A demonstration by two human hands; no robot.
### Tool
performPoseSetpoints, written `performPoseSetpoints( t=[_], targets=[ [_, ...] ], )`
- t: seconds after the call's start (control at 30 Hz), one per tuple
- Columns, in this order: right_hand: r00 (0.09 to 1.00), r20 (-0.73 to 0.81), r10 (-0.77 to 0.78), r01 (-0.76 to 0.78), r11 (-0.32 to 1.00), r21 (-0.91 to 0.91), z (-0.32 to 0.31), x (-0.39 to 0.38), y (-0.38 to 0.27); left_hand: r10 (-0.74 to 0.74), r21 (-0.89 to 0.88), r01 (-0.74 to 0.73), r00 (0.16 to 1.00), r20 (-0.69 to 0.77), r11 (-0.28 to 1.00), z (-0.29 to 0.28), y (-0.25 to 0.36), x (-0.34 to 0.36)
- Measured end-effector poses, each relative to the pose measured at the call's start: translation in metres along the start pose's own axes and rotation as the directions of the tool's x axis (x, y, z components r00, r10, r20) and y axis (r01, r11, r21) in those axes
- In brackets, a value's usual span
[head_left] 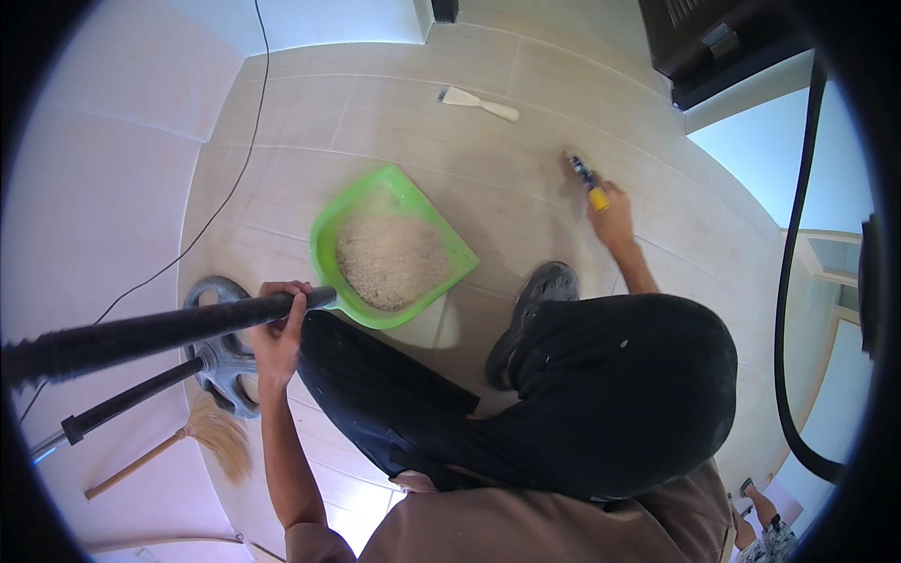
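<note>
My left hand (280,333) is closed around a long black handle (169,330) running to a green dustpan (455,258). A heap of pale, dusty debris (389,258) sits in the pan, which rests on the tiled floor. My right hand (610,216) grips a small tool (589,183) with a yellow-and-dark handle, its far end low at the floor, right of the dustpan; that tip is blurred. A white-handled scraper (479,102) lies flat farther forward. My grey shoe (535,300) is between the dustpan and my right arm.
A straw broom (211,436) and a grey stand (225,361) with a pole are at left, beside the white wall (122,169) with a thin cable. A dark cabinet (713,47) is at top right, a black strap (788,281) at right. Another person (760,516) appears at bottom right.
</note>
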State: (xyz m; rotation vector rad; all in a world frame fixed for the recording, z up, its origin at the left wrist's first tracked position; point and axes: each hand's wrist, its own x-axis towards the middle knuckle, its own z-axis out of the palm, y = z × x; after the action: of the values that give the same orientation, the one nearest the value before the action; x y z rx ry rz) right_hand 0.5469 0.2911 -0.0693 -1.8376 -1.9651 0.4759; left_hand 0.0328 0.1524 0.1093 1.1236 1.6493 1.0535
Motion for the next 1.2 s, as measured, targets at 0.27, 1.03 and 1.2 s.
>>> performPoseSetpoints(
  t=[0.27,1.03,1.2],
  targets=[
    [0.972,0.163,-0.171,0.149,0.979,0.138,0.044,-0.06,-0.099,0.01,0.189,-0.029,0.995,0.104,0.982,0.008,-0.035,0.029],
    [0.956,0.187,-0.228,0.183,0.956,0.228,0.084,-0.055,-0.156,0.052,0.287,-0.058,0.998,0.03,0.956,0.01,-0.033,0.028],
    [0.951,0.159,-0.267,0.162,0.862,0.481,0.062,-0.048,-0.203,0.063,0.353,-0.062,0.998,0.006,0.934,-0.002,-0.026,0.027]
  ],
)
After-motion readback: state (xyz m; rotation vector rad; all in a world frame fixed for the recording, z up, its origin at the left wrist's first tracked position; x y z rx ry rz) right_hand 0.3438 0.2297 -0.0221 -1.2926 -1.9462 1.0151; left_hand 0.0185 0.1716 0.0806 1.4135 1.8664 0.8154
